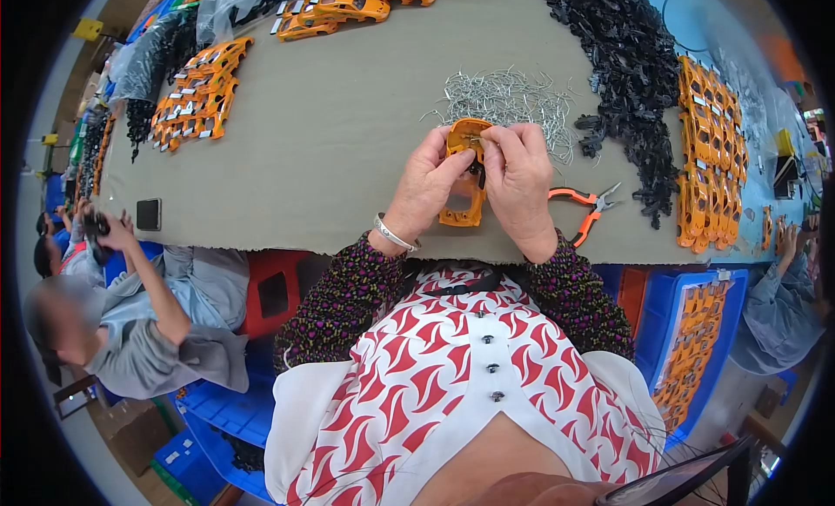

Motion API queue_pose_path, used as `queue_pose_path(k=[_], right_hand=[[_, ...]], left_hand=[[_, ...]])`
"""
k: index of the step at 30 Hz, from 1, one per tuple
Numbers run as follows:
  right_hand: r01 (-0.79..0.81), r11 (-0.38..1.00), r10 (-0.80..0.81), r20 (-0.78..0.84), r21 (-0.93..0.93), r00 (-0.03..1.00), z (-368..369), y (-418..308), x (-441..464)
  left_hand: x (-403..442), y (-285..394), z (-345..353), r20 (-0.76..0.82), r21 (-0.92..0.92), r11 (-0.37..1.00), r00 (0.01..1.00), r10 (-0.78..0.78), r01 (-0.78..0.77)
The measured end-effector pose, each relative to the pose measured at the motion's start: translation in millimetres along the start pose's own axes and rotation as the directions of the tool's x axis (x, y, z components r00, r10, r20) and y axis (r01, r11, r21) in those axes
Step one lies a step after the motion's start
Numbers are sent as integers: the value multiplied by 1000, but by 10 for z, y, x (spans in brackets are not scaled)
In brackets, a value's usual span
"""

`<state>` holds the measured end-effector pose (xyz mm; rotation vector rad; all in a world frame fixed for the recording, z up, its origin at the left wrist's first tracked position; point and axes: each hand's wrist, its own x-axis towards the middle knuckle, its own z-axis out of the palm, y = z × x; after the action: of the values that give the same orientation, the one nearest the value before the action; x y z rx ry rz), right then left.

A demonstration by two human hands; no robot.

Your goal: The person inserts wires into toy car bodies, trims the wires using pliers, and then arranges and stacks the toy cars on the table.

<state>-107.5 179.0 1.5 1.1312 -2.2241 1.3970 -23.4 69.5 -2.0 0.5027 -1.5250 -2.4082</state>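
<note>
My left hand [426, 186] is closed around the side of an orange toy car body [463, 208], its thumb pressing into the open underside. The shell is turned hollow side up, and a black part [475, 168] shows inside it. Over the upper end of the shell, my right hand [518, 177] pinches what looks like a thin metal wire; the fingertips hide most of it. Just beyond both hands spreads a loose heap of bent metal wires [509, 101]. Orange-handled pliers [595, 212] lie to the right of my right hand.
Black plastic parts [622, 80] form a long heap at the right. Orange car bodies stand in rows at right [709, 158], left [202, 93] and back [335, 10]. A dark phone [149, 214] lies near the left edge. Blue crates [696, 354] and other people flank me.
</note>
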Motion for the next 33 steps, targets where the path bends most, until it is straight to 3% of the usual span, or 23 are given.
queue_pose_path(k=[10,21,33], right_hand=[[-28,998,26,-29,-58,999,54,15,-41],[-51,997,54,43,-66,998,-1,0,-19],[-61,996,66,67,-70,996,-4,20,4]], left_hand=[[-2,-45,10,-20,50,998,999,32,-31],[-7,-49,15,-27,26,999,999,25,-24],[23,-33,20,-68,-13,999,997,-47,46]])
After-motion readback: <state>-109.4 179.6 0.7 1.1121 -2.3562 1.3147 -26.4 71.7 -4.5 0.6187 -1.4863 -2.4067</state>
